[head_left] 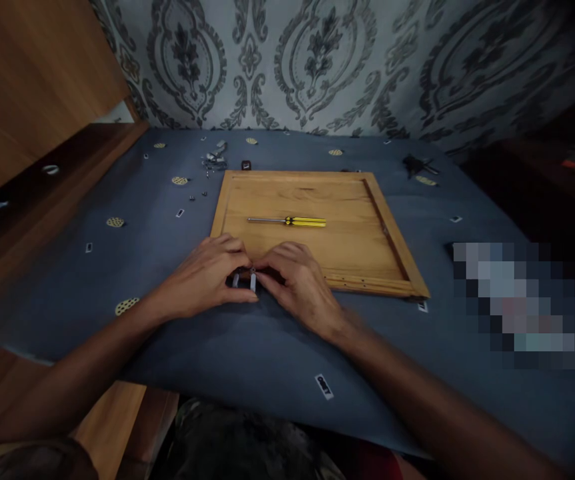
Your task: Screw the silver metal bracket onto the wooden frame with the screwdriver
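Note:
A wooden cabinet door panel [317, 200] with a raised frame lies on the blue cloth. At its near left edge, a small grey metal hinge [253, 281] shows between my hands. My left hand [215, 270] is closed around the hinge from the left, thumb below and fingers above. My right hand [297, 280] pinches at the hinge's right side; whether a screw is between its fingertips is too small to tell. On the panel, beyond my hands, rests a screwdriver [305, 221] with a yellow and black handle, its shaft pointing left.
Metal hinge parts [215, 159] are piled at the back left, with a few loose small pieces [192, 198] nearer. A small dark box [246, 165] sits behind the panel. A black object [417, 165] lies back right. A pixelated item [522, 303] is at the right.

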The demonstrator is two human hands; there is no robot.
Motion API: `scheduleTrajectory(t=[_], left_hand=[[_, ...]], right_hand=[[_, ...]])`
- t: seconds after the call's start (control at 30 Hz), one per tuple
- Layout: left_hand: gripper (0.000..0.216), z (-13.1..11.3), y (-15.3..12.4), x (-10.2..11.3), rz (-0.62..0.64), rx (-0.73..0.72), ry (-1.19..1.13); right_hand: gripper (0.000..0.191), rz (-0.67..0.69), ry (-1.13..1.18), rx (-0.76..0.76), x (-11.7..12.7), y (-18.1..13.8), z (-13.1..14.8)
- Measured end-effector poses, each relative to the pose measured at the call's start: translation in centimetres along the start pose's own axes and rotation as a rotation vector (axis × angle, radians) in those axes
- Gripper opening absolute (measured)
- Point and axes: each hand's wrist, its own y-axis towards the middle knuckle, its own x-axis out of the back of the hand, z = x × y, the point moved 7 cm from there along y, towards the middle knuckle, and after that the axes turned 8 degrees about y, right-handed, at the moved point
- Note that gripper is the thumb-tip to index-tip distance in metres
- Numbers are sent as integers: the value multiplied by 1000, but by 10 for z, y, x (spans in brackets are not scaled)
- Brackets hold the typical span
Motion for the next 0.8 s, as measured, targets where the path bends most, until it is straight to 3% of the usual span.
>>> scheduleTrajectory(t=[0.2,0.33,0.57,0.7,0.8], left_hand=[[31,2,-1,-1,-6,7,-41],[30,4,-3,-3,-26,11,-58],[30,5,-2,-6,-71,-12,-65],[31,5,-2,-8,-73,-10,-55],[31,4,-2,-7,-69,1,-42]], right_hand=[[13,25,56,7,17,0,-4],[10,-38,34,-30,36,0,-14],[19,-236,-287,-143,84,2,-58],[25,-156,-408,-252,94,11,-84],[22,-103,-398,-272,88,18,-91]])
